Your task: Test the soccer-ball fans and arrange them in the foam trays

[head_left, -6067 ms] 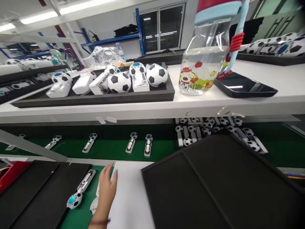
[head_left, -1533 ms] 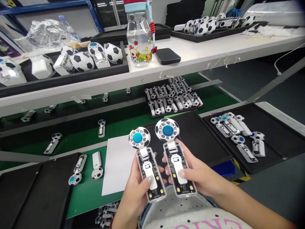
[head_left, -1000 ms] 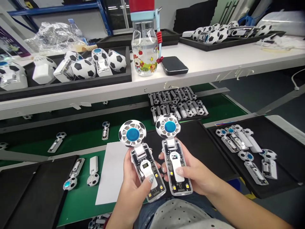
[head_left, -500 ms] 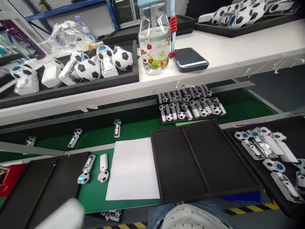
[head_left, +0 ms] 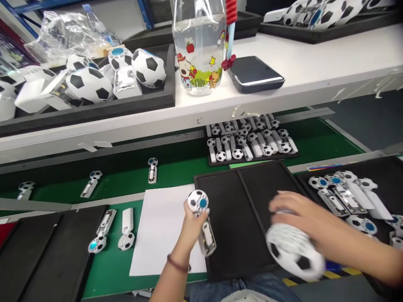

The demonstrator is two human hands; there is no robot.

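Close together a second ago, they've parted — the left hand (head_left: 191, 223) curls snugly round one fan (head_left: 206, 240), paper (head_left: 160, 228) to its left, while the blurred right hand (head_left: 302, 216) grips another fan (head_left: 292, 251), a black tray (head_left: 234, 230) between — so neither is free.

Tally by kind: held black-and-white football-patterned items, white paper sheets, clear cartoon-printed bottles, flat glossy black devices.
Held black-and-white football-patterned items: 2
White paper sheets: 1
Clear cartoon-printed bottles: 1
Flat glossy black devices: 1
Total: 5
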